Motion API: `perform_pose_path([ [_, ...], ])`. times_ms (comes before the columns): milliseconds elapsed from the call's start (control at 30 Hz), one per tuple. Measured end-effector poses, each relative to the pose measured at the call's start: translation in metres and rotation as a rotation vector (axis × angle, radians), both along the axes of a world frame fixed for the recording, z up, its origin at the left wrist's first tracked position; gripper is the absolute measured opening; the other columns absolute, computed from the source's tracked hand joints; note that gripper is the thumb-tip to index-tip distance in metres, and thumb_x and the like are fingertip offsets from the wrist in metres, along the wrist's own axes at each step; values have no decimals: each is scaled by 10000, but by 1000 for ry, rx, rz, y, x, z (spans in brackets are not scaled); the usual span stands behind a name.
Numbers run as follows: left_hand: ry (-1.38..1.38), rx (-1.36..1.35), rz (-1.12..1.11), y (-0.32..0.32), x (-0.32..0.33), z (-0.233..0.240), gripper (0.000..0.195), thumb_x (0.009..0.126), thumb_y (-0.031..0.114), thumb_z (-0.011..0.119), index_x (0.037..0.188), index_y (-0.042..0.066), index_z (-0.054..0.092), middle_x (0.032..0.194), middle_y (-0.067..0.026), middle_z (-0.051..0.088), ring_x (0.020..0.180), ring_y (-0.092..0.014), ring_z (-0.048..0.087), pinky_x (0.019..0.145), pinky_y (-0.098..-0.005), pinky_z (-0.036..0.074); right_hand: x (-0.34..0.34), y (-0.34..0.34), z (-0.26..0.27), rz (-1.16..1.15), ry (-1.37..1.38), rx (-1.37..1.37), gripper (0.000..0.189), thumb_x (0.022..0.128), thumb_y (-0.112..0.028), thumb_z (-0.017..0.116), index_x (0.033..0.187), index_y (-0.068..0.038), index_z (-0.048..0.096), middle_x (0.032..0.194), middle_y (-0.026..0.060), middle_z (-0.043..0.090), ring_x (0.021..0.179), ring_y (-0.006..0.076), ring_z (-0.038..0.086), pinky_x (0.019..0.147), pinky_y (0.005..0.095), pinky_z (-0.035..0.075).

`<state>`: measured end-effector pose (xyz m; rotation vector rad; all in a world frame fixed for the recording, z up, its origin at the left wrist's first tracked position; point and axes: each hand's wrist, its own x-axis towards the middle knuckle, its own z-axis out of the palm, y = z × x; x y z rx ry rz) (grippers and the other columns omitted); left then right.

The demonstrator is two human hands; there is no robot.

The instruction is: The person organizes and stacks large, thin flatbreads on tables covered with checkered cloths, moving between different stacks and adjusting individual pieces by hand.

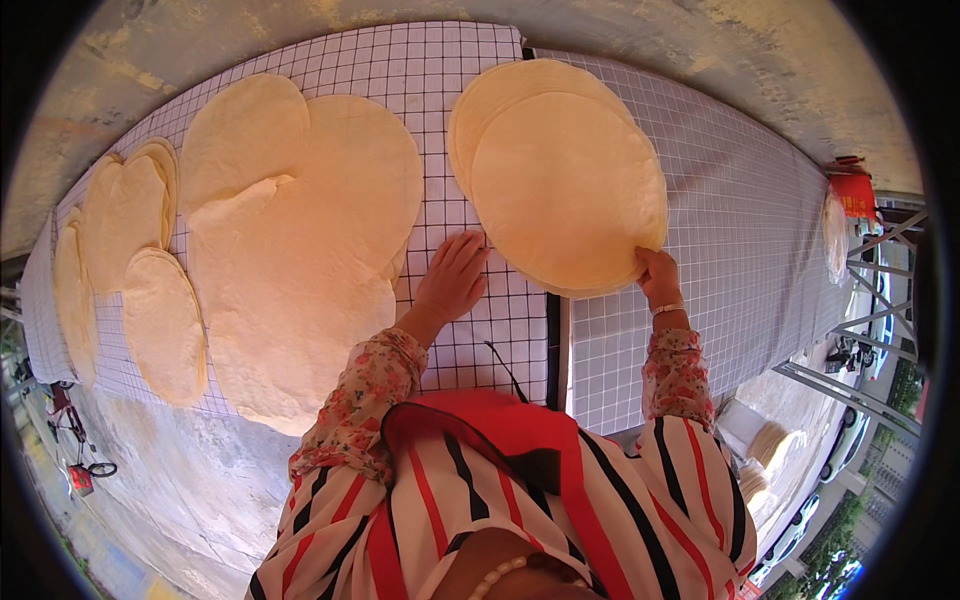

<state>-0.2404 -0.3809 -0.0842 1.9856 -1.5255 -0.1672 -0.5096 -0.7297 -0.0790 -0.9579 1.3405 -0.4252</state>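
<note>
A stack of large, thin, round flatbread sheets [562,180] lies across the seam between two cloth-covered tables. My right hand [657,271] pinches the lower right edge of this stack; how many sheets it grips I cannot tell. My left hand [452,277] rests palm down on the checked cloth, just left of the stack, with nothing seen in it. Farther left, more wide sheets [300,277] lie overlapping, one with a folded edge. Smaller-looking piles of sheets [163,326] lie beyond them towards the left end.
The white checked tablecloth [465,56] meets a greyer checked cloth [735,225] at a dark gap. A red object [853,195] and a clear plastic bag [834,236] are at the far right end. Bagged stacks [766,442] sit low at right. A bicycle [75,435] stands at lower left.
</note>
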Motion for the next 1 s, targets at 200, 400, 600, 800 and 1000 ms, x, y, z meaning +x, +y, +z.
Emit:
perform_pose_path([
  [200, 86, -102, -31, 7, 9, 5, 399, 859, 140, 590, 1248, 59, 556, 1355, -126, 499, 1278, -313, 453, 1091, -473, 352, -26, 33, -3, -14, 52, -48, 223, 820, -103, 697, 1002, -4, 613, 916, 93, 646, 718, 190, 629, 582, 306, 527],
  [400, 674, -179, 290, 91, 11, 44, 305, 899, 125, 624, 1185, 20, 596, 1165, -128, 627, 1058, -251, 618, 884, -371, 525, -2, 47, 13, 93, 732, -1077, 313, 787, -104, 683, 1057, 42, 625, 991, 119, 657, 835, 203, 611, 780, 339, 514],
  [600, 534, -255, 726, 236, 37, 15, 232, 884, 65, 632, 1109, 10, 614, 1154, -134, 631, 1012, -255, 644, 828, -344, 538, 194, 163, 30, 750, 45, -1048, 180, 860, -26, 614, 1039, -21, 630, 1020, 87, 644, 897, 205, 625, 804, 300, 515],
  [800, 229, -315, 755, 263, 72, 34, 235, 864, 35, 619, 1097, 13, 604, 1108, -139, 646, 1006, -304, 635, 830, -334, 529, 424, 326, 36, 1218, -169, -1528, 343, 800, -15, 598, 1140, -53, 595, 1132, 139, 630, 1047, 352, 587, 896, 418, 506],
  [1000, 1349, -566, 1023, 264, 86, 7, 190, 904, 57, 560, 1086, 20, 601, 1002, -60, 641, 930, -164, 615, 813, -291, 514, 524, 397, -6, 1197, -51, -1830, 303, 827, -68, 591, 1129, -73, 611, 1128, 123, 629, 1016, 332, 596, 864, 417, 517],
])
